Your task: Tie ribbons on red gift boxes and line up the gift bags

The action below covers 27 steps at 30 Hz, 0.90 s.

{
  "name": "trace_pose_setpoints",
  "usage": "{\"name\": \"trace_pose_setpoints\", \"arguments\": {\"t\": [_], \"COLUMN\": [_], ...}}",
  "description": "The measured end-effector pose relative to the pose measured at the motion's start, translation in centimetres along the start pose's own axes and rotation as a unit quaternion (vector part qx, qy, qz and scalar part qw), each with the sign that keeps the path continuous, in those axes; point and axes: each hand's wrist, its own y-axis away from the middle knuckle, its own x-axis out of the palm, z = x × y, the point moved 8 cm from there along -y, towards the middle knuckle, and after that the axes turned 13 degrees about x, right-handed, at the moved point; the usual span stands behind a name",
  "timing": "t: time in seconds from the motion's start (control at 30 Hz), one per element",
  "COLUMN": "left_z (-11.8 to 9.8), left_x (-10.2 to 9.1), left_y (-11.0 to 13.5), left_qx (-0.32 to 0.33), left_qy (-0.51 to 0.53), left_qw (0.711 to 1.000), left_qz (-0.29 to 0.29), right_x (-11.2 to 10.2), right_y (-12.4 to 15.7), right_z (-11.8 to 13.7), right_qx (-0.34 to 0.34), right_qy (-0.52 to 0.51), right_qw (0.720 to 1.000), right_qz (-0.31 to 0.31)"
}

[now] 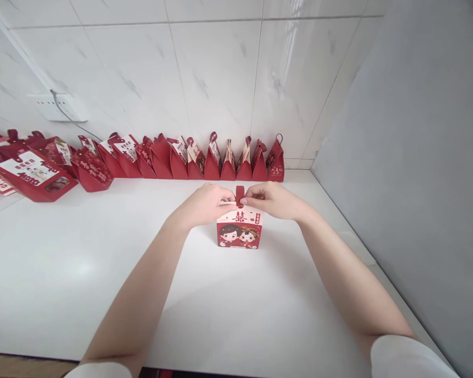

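A red and white gift box (pixel 238 236) with two cartoon figures on its front stands upright on the white table, near the middle. From its top rises a dark red strap loop (pixel 240 194). My left hand (pixel 207 205) is closed on the top edge of the box at the left of the strap, fingers bent around it. On the other side, my right hand (pixel 274 200) pinches the top edge by the base of the strap, its thumb on the near face. The far fingertips of both hands are partly hidden.
Along the tiled wall stands a row of similar red gift boxes (pixel 212 161). More boxes (pixel 35 176) crowd the left end, some leaning. A wall socket (pixel 59 107) with a cable is behind them. A grey panel (pixel 413 157) bounds the table (pixel 102 273) on the right.
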Motion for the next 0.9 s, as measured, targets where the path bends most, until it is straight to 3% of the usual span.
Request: {"name": "trace_pose_setpoints", "arguments": {"t": [0.4, 0.63, 0.9], "left_z": [0.0, -0.3, -0.4], "left_x": [0.0, -0.1, -0.2], "left_y": [-0.4, -0.6, -0.1], "left_qx": [0.020, 0.026, 0.001], "left_qy": [-0.017, -0.029, 0.029], "left_qw": [1.000, 0.999, 1.000], "left_qz": [-0.015, -0.008, 0.005], "right_x": [1.4, 1.3, 0.6], "right_y": [-0.8, -0.7, -0.5], "right_z": [-1.2, -0.9, -0.7], "right_qx": [0.015, -0.013, -0.014], "right_qy": [-0.084, -0.039, -0.011], "right_qw": [0.994, 0.998, 0.999], "right_qz": [0.070, 0.049, 0.029]}}
